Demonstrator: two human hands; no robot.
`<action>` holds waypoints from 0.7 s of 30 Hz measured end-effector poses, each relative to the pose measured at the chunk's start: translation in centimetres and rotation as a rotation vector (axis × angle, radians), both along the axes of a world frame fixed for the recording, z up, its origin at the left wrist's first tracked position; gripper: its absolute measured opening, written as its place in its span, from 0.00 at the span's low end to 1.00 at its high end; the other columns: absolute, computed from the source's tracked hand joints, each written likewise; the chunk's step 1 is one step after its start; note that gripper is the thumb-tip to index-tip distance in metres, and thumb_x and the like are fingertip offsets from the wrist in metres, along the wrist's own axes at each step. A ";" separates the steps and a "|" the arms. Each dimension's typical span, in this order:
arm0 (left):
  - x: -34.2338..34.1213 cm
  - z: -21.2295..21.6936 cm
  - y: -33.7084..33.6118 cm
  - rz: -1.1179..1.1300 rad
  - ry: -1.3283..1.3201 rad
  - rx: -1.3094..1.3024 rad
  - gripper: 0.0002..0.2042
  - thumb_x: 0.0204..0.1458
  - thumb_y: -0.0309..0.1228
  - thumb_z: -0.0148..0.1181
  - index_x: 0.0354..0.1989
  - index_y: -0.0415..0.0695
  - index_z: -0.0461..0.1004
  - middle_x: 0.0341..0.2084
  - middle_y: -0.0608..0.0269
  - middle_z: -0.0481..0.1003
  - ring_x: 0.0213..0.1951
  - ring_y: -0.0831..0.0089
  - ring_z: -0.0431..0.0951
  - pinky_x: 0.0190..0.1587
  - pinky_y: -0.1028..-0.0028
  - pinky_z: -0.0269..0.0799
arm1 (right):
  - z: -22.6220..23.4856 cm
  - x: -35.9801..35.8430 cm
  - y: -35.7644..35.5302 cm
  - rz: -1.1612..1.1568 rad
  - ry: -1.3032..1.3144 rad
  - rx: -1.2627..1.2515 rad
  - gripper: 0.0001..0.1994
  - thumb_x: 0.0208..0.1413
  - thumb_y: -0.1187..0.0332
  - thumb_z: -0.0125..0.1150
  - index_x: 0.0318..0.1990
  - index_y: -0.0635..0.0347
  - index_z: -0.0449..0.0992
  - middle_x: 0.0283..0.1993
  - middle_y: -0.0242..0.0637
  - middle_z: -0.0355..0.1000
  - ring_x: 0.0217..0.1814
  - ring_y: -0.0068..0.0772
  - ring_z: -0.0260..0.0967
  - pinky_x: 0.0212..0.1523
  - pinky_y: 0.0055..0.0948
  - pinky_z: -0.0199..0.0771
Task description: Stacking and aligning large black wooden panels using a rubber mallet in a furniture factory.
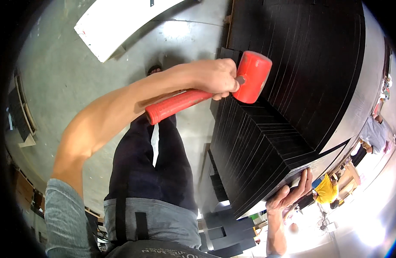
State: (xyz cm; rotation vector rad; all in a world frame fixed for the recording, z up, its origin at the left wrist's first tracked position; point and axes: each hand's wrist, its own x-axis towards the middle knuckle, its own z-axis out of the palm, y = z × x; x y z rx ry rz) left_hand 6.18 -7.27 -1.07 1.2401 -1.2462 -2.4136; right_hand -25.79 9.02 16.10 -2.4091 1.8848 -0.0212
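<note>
My left hand (219,79) is closed around the red handle of a mallet (253,76), gripping it close under the head. The handle's free end sticks out below my forearm. The thick red head is over the upper end of a stack of black panels (249,159); whether it touches them I cannot tell. At the stack's lower right corner, my right hand (290,192) rests with fingers stretched out against the panels' side. Thin gaps show between the panels, which stand close together beside a larger black block (301,69).
A white curved-edged panel (120,21) lies at the upper left over the grey floor (77,86). Black pieces (223,230) lie below the stack. Farther right are a person in a yellow top (326,190) and another in a light grey top (373,133).
</note>
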 end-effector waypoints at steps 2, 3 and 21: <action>0.4 -1.0 0.6 -0.063 -0.015 -0.012 0.16 0.57 0.35 0.52 0.22 0.36 0.70 0.15 0.63 0.69 0.14 0.74 0.69 0.16 0.70 0.67 | -0.7 0.5 0.3 -0.002 -0.007 0.016 0.31 0.68 0.52 0.34 0.66 0.71 0.56 0.69 0.54 0.51 0.74 0.49 0.46 0.68 0.50 0.49; 0.0 -1.5 0.8 -0.048 0.009 -0.043 0.16 0.57 0.35 0.52 0.22 0.36 0.70 0.15 0.63 0.69 0.15 0.74 0.69 0.18 0.71 0.67 | -0.6 0.4 0.4 -0.014 0.002 0.014 0.30 0.68 0.52 0.34 0.66 0.71 0.56 0.69 0.54 0.52 0.74 0.49 0.46 0.68 0.50 0.49; -2.1 -7.9 1.6 0.136 0.018 -0.004 0.15 0.53 0.31 0.54 0.17 0.35 0.71 0.14 0.59 0.72 0.16 0.74 0.71 0.21 0.69 0.66 | -0.8 0.3 0.1 -0.030 -0.007 -0.086 0.30 0.69 0.46 0.32 0.64 0.62 0.61 0.67 0.45 0.58 0.73 0.40 0.50 0.71 0.45 0.50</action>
